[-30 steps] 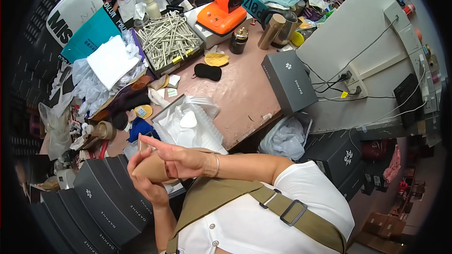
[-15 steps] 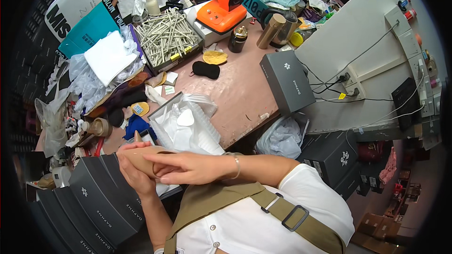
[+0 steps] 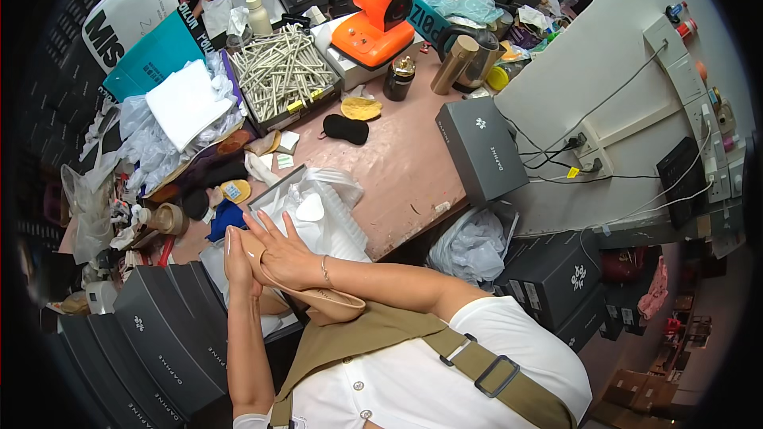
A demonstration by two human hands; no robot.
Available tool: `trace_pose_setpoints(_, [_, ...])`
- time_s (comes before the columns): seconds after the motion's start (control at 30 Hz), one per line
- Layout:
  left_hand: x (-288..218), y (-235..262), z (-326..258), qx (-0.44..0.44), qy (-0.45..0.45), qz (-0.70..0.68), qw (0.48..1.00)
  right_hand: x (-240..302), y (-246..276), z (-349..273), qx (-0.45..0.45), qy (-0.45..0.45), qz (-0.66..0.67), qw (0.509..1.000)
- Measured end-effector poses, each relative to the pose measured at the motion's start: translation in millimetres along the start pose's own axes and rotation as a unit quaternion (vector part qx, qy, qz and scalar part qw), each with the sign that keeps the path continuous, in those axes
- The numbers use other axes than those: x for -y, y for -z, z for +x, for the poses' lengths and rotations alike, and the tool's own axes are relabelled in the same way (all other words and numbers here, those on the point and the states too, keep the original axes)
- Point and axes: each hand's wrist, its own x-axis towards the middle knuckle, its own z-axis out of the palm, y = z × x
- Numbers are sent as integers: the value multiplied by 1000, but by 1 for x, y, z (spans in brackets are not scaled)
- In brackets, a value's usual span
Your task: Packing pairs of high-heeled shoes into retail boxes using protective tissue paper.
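Two hands meet over one tan flat shoe (image 3: 306,290) close in front of the person's chest, at the near edge of a cluttered pinkish worktable (image 3: 397,175). In the head view, the left hand (image 3: 237,258) comes up from the lower edge and wraps around the shoe's upper end, its fingers closed on it from the left side. The right hand (image 3: 284,250) lies across the top of the shoe with its fingers spread and flat, pressing on the surface rather than curled around it; a thin bracelet (image 3: 324,268) circles that wrist. The shoe runs down to the right, its pointed lower end just above the olive apron strap (image 3: 445,345).

Just beyond the hands lies an open box with white wrapping paper (image 3: 318,206) in it. Farther back on the table stands a tray of pale metal rods (image 3: 282,75), with an orange machine (image 3: 377,20) to its right on a white block. A dark jar with a gold cap (image 3: 399,78) stands near that machine, and a black pad (image 3: 346,129) and a yellowish pad (image 3: 362,107) lie between the tray and the jar. A grey shoebox (image 3: 481,147) rests on the table's right edge, against a white wall panel with sockets and cables (image 3: 588,151). Dark grey shoeboxes (image 3: 159,334) are stacked at the person's left, and crumpled plastic bags (image 3: 469,246) sit under the table's near right corner.
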Motion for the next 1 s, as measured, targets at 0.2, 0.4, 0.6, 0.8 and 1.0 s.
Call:
trace_pose_setpoints(0.2, [5,13,-16,12,-22,16,1000,-1,-8,6,98,-14,47,994])
trace_pose_setpoints(0.4, [-9,0,-42,24,-15,-12,1000,-2,-39,9,32,13,23,999])
trace_pose_setpoints(0.6, [32,-73,-124,-85,-16,-152,985,13,-18,4,59,-15,15,998])
trace_pose_setpoints(0.8, [22,-20,-101,-79,48,-201,975,-28,7,-32,177,2,328,928])
trace_pose_setpoints(1.0, [12,-25,-95,19,138,-216,967,-139,40,-26,13,24,-257,966])
